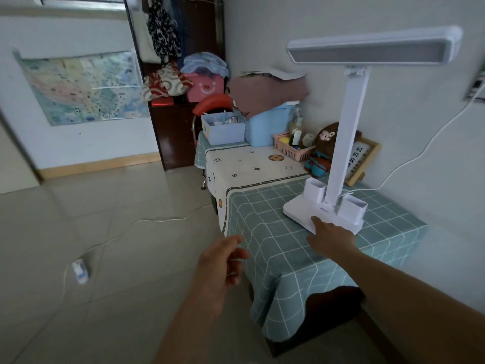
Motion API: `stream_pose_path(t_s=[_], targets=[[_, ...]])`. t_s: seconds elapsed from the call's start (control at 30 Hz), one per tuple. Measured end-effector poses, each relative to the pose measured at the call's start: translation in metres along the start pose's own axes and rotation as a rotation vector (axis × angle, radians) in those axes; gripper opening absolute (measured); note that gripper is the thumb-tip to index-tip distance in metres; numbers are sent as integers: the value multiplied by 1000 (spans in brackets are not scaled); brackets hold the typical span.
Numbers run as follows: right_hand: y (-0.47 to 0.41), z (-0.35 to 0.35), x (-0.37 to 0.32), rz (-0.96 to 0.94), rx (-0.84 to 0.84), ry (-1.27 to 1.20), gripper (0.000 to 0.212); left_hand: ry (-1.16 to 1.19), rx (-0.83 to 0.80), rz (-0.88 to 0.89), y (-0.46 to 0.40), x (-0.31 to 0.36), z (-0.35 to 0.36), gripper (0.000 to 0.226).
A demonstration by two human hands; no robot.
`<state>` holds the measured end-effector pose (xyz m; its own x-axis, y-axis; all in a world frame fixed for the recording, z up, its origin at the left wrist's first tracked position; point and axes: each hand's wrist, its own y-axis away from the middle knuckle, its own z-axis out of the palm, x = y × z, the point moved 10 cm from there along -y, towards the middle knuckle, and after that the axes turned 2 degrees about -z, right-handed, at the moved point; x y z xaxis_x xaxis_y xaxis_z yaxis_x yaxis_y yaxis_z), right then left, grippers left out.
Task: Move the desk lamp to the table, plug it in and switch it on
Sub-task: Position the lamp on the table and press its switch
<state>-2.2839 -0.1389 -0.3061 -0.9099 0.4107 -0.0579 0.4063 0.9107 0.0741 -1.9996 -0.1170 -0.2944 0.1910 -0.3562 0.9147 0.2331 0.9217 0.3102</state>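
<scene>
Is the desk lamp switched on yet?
Off. The desk lamp stands upright on the table, but its light panel is grey and unlit. The right hand has a fingertip on the lamp base.

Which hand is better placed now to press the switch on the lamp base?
The right hand: its fingertips already rest on the front of the desk lamp base. The left hand hangs open beside the table, touching nothing.

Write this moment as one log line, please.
stage: switching on | desk lamp: upright on table, unlit | right hand: fingertip on lamp base | left hand: open, empty
</scene>
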Motion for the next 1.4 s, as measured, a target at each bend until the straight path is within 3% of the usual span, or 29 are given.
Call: stream_pose_path(t_s=[0.17, 0.47, 0.67, 0.87, 1.4], targets=[[-8, -2, 0, -4, 22, 4, 52, 5, -3, 1, -8, 10, 5, 18], [-9, 1, 6, 11, 6, -6, 39, -64, -81, 75, -24, 61, 43, 15], [-9, 3, 9, 13, -35, -27, 37, -108, -98, 75, -26, 62, 53, 16], [-4, 0, 9, 16, -20, -42, 52, -109, -99, 64, -20, 58, 53, 17], [0, 1, 0, -20, -78, -35, 53, -105, -81, 62, -17, 54, 41, 16]])
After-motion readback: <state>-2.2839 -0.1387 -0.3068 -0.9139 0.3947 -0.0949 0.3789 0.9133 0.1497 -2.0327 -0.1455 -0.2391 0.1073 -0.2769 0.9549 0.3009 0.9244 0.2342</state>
